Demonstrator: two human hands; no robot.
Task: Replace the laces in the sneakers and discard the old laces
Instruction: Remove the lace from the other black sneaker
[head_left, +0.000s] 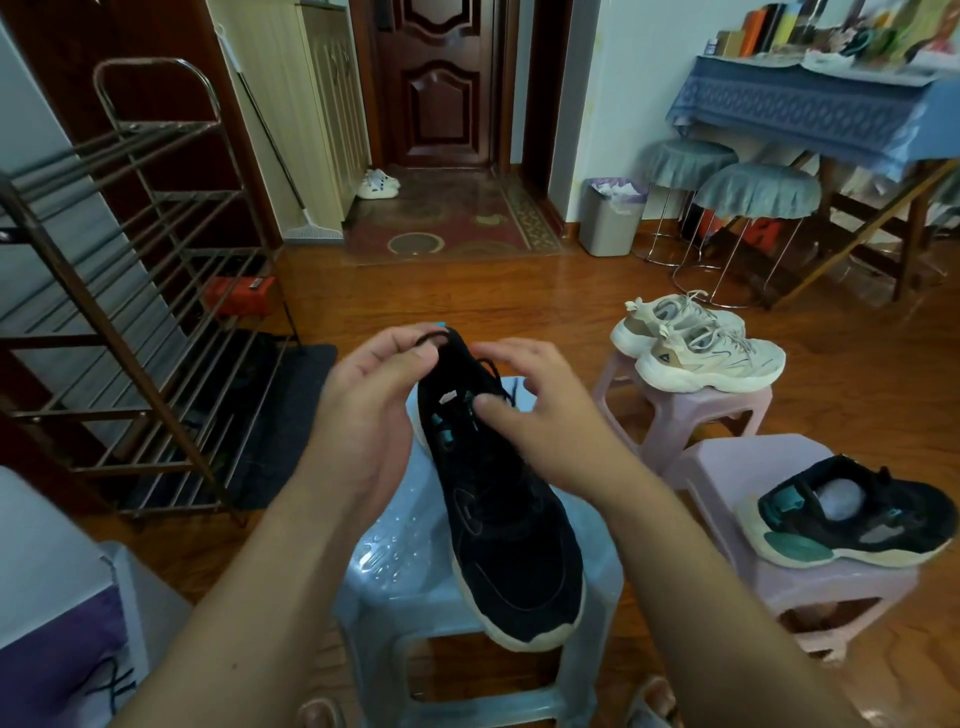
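Unlacing black sneaker on blue stool: left hand pinches lace loop near the collar, right hand fingers pinch lace at the eyelets (contact partly hidden). Lace looks thin, limp, light; best held near the eyelet.

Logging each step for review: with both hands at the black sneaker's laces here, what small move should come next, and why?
Probably draw the lace further out through the top eyelets. The left hand pinches a loop of black lace near the heel of the black sneaker, which lies on the blue stool, while the right hand works at the tongue, so the lacing looks unfinished.
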